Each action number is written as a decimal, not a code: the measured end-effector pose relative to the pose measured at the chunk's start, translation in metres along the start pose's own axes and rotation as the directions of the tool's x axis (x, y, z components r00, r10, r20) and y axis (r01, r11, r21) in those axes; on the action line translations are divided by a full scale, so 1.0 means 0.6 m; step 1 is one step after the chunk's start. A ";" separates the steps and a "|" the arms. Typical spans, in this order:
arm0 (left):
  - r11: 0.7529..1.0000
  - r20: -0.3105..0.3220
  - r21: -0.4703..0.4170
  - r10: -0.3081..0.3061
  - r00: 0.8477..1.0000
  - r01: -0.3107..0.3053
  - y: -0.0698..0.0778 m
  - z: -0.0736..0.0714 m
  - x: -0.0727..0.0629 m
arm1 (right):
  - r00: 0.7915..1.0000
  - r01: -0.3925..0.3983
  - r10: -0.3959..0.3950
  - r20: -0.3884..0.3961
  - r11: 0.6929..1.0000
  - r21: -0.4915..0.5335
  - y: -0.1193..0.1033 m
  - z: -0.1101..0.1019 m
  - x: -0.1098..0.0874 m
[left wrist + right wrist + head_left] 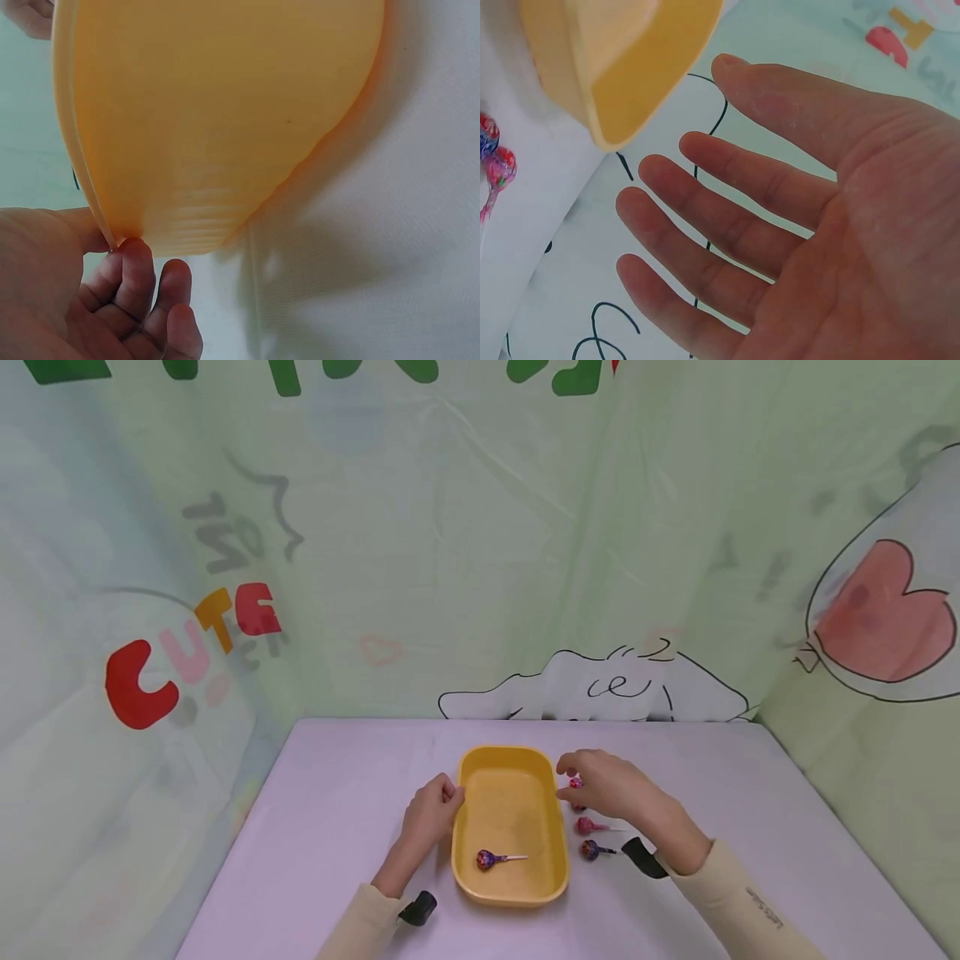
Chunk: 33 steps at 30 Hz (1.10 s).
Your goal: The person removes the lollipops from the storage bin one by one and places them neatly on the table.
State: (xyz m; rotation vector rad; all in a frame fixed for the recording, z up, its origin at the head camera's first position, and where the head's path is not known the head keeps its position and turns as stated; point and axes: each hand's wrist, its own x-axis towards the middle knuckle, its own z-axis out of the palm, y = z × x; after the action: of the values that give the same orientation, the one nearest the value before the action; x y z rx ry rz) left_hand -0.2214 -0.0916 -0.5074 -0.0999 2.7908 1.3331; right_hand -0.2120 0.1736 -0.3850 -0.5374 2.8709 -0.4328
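A yellow tray (510,802) sits in front of me with one lollipop (486,860) lying in its near part. My left hand (431,814) pinches the tray's left rim between thumb and fingers, as the left wrist view shows. Beyond the right rim, my right hand (611,785) hovers with spread, gently bent fingers and holds nothing. It partly covers the lollipops (576,783) beneath it. Nearer to me lie a pink lollipop (585,826) and a dark-wrapped lollipop (590,850), beside the tray. Two wrapped lollipops (501,169) also show at the left edge of the right wrist view.
The pale lilac table (345,810) carries the tray and the loose lollipops. Printed curtains (487,568) with letters and cartoon drawings hang behind it and on both sides. Each wrist wears a black camera mount (418,908).
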 end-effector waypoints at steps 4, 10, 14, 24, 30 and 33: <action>1.000 -0.004 -0.002 -0.001 1.000 0.001 0.001 0.000 -0.001 | 1.000 -0.003 0.003 0.015 1.000 0.004 -0.008 0.006 0.008; 1.000 -0.009 -0.001 0.001 1.000 -0.001 -0.002 0.000 -0.002 | 1.000 -0.017 0.016 0.024 1.000 0.011 -0.024 0.024 0.020; 1.000 -0.013 0.003 0.007 1.000 -0.007 -0.003 0.000 -0.002 | 0.999 -0.011 0.010 0.030 1.000 0.022 -0.032 0.039 0.027; 0.999 -0.017 0.001 0.049 0.999 -0.049 -0.004 0.002 0.001 | 0.995 0.054 -0.054 0.086 0.999 0.010 -0.057 0.072 0.053; 0.999 -0.016 -0.005 0.049 0.999 -0.050 -0.004 0.000 0.000 | 0.984 0.128 -0.127 0.122 0.992 -0.005 -0.076 0.100 0.070; 0.999 -0.015 0.001 0.047 0.999 -0.047 -0.004 0.000 0.001 | 0.977 0.162 -0.157 0.142 0.986 -0.024 -0.085 0.115 0.076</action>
State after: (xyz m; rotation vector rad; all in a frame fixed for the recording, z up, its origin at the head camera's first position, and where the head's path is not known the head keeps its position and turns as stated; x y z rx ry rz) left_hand -0.2216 -0.0933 -0.5093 -0.0448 2.8225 1.3475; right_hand -0.2211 0.0939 -0.4396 -0.7763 2.7162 -0.3531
